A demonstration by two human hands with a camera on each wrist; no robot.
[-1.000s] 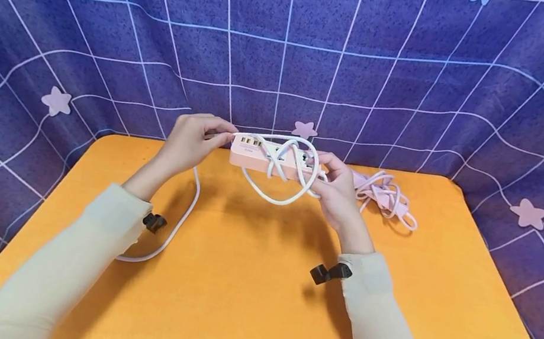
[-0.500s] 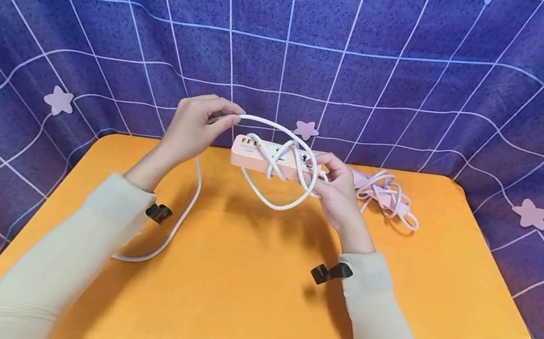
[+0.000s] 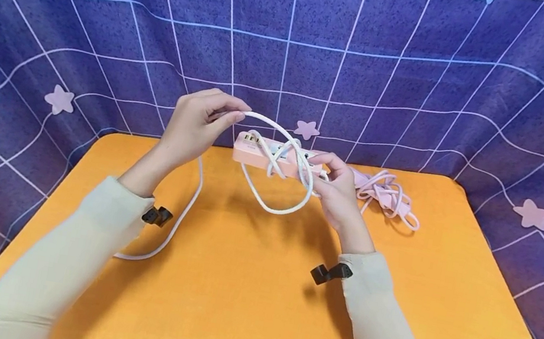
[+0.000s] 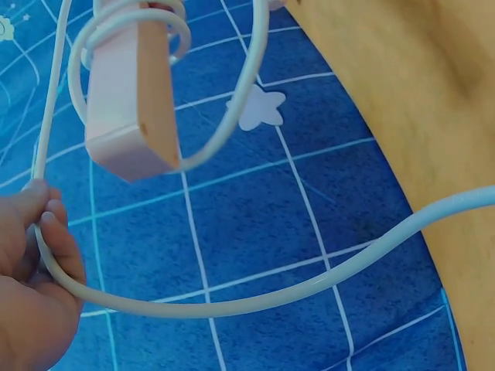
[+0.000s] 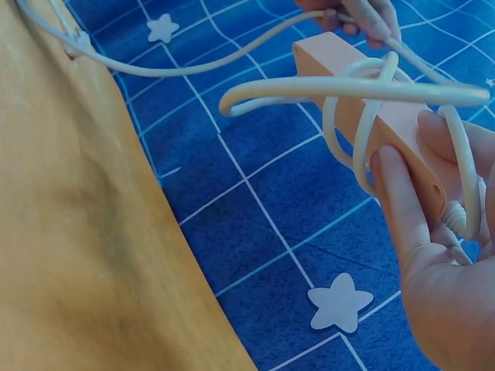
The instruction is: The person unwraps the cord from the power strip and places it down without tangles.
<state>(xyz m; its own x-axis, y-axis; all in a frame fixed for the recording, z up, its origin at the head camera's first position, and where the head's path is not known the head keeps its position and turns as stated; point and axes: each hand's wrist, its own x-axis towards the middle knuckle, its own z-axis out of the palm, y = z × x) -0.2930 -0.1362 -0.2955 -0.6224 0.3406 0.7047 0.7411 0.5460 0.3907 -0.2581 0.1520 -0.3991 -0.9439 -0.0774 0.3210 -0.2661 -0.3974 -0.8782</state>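
Observation:
A pink power strip [image 3: 274,157] is held above the far part of the orange table [image 3: 250,298]. My right hand [image 3: 336,189] grips its right end, fingers along its side [image 5: 402,193]. A white cord [image 3: 275,194] is looped round the strip and hangs below it. My left hand [image 3: 202,119] pinches this cord between thumb and fingers, raised just left of the strip. In the left wrist view the cord [image 4: 232,301] runs from my fingers [image 4: 46,232] past the strip's end [image 4: 124,116]. The cord's tail [image 3: 176,225] trails down over the table.
A bundle of pink cord [image 3: 386,197] lies on the table at the far right of the strip. A purple grid-patterned cloth [image 3: 292,47] with star shapes hangs behind and around the table. Small black clips [image 3: 330,273] sit at both sleeve cuffs.
My left hand has lifted the white cord up and slightly left, away from the strip's left end. The hanging loop has grown lower. The right hand has hardly moved.

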